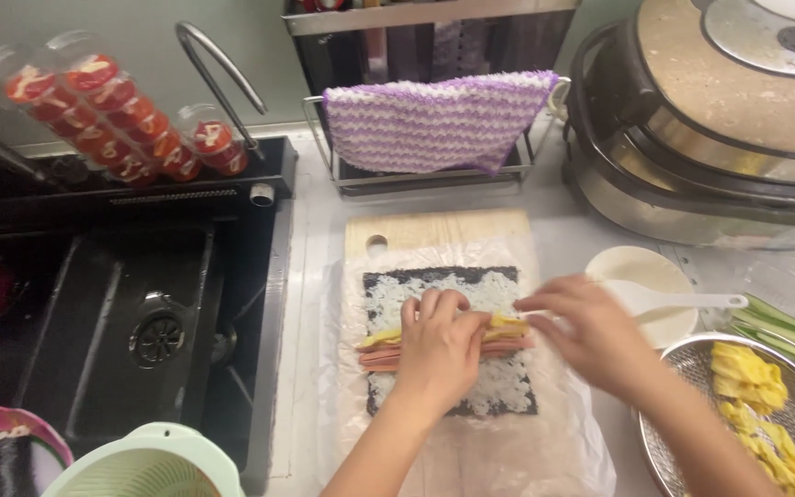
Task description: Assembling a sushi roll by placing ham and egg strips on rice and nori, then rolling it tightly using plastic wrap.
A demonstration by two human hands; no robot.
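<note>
At the surface's left edge the black sink sits sunken, with a pale green colander at its near corner. Mid-surface, on the wooden cutting board under clear wrap, my seaweed sheet lies flat, dark, spread with white rice. Across its middle run pink ham strips and yellow egg strips. My left hand rests on them, fingers curled down, pressing the fillings. My right hand pinches the egg strips' right end between thumb and fingertips. Right of the board stand a white bowl with a spoon and a steel strainer of egg.
</note>
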